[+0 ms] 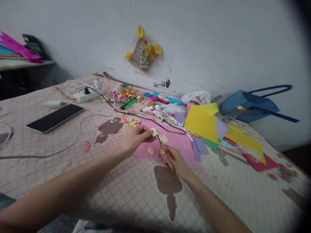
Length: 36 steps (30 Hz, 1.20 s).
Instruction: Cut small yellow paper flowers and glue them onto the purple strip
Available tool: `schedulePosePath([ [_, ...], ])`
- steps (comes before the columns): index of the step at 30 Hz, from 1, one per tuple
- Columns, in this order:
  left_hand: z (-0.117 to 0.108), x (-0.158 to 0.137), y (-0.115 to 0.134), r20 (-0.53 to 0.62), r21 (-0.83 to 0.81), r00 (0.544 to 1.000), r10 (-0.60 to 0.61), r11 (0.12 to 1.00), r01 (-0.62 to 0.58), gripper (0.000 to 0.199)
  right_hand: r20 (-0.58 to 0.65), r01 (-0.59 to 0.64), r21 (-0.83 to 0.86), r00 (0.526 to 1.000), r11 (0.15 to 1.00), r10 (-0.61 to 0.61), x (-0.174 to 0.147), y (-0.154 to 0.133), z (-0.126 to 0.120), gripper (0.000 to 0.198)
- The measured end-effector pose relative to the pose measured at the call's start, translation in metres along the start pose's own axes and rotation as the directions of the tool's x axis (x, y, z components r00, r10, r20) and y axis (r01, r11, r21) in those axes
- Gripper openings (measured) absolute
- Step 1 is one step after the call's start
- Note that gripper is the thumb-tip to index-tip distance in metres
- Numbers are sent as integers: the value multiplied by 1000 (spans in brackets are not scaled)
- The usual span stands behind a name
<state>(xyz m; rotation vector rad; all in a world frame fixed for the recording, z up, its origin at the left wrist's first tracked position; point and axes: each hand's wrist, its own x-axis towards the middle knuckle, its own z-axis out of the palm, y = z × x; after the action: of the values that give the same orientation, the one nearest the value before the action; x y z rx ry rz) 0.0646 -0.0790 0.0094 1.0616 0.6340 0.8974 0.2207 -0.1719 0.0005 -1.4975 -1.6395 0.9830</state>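
Observation:
Between the thumb and fingers of my left hand (140, 136) is a small pale yellow paper piece (154, 131). My right hand (174, 159) grips a pair of scissors (159, 139), whose blades point away from me and meet the right side of that piece. Whether the blades are fully closed is too small to tell. Beneath both hands lies a pink sheet (181, 145) on the table. Two more pale yellow pieces rest on it, a loose square (164, 138) beside the scissors and a cut piece (151, 151) nearer me.
A glue gun (156, 113) with a black cord lies behind the pink sheet. Foam cutouts (119, 96) and a green cutter (128, 103) are farther back. Coloured sheets (201, 124) and a blue bag (249, 105) stand right; a tablet (55, 118) and power strip (88, 94) left.

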Motion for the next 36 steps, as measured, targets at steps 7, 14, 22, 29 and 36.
schedulePosePath([
  [7,-1,1,-2,-4,-8,1000,1,1000,-1,20,-12,-16,14,1000,1000,17,0,-2,0,41],
  [14,-1,2,-2,-9,-6,1000,-3,1000,3,19,-16,-40,9,999,999,41,0,-2,0,37],
  [22,0,0,0,-15,-16,1000,-18,1000,18,18,-16,-31,29,999,999,31,0,0,-2,34],
  [29,-1,2,-1,-8,-14,1000,-11,1000,11,19,-29,-41,-1,999,999,41,0,-1,-1,33],
  [36,-2,2,0,4,-10,1000,-2,1000,2,20,-46,-58,-6,997,998,58,0,0,-1,31],
])
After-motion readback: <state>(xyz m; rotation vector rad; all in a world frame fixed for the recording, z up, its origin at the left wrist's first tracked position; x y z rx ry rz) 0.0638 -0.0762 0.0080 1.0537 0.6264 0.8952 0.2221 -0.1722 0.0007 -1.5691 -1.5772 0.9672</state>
